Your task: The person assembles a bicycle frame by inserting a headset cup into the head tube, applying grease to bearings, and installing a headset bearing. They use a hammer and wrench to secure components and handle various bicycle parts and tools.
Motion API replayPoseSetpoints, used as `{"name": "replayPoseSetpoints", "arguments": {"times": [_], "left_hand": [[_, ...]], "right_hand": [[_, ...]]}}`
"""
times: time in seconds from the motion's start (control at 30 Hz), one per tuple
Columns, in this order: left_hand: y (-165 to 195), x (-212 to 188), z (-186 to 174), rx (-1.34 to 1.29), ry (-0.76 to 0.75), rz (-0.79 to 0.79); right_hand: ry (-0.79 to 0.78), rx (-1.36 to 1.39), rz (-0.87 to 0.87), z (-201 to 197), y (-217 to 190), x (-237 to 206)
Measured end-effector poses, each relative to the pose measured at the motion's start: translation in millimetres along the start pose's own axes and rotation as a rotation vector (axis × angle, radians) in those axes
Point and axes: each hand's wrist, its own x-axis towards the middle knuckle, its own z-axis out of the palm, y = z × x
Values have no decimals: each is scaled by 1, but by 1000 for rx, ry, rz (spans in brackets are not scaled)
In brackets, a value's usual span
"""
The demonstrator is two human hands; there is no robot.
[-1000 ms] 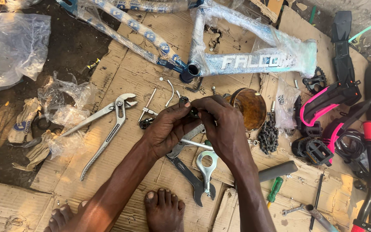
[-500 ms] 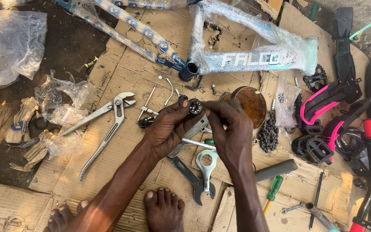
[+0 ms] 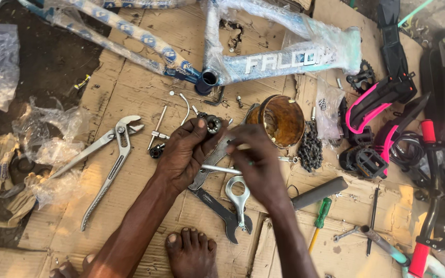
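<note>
A: Where's the part?

B: The bearing cup [image 3: 213, 124] is pinched at the fingertips of my left hand [image 3: 184, 154], held up over the cardboard [image 3: 130, 92], just off the far side of my knuckles. Its open face tilts up and away from me, toward the frame [image 3: 284, 62].

A: And the right?

B: My right hand [image 3: 256, 164] sits just beside the left, a little nearer my body and to the right. Thumb and fingers are closed together on something thin and pale; too small to tell what. It doesn't touch the cup; the left is the hand on it.

A: Axis of the cup?

B: Short and round, so not much of a long axis. The bore points roughly away from me, slightly left. My right fingertips lie to its right and a bit below.

A: Arm pose?

B: Both forearms run up from the bottom edge and converge, the left slanting in from the lower left, wrist bent so the palm faces right; the right comes up more steeply, back of the hand toward me.

A: Around them?

B: A spanner [image 3: 237, 198] lies under my right hand, pliers [image 3: 110, 154] well to the left, a rusty tin [image 3: 281, 119] just past my right hand, a chain [image 3: 310, 149] beside it. My foot [image 3: 191, 255] rests below
</note>
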Motion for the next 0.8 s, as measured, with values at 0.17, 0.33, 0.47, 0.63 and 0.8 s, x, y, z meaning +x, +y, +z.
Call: {"name": "replayPoseSetpoints", "arguments": {"times": [0.17,0.33,0.47,0.63,0.8], "left_hand": [[6,5,-5,194,29,45],[6,5,-7,272,112,24],[7,4,-4,225,111,-12],[9,2,-1,60,20,-44],[7,2,2,34,-5,-49]], "right_hand": [[490,-338,60,-88,50,32],[354,-872,181,-172,158,89],[137,-1204,-93,-189,227,107],[185,-1097,1,-182,239,102],[221,-1100,117,-175,222,100]]}}
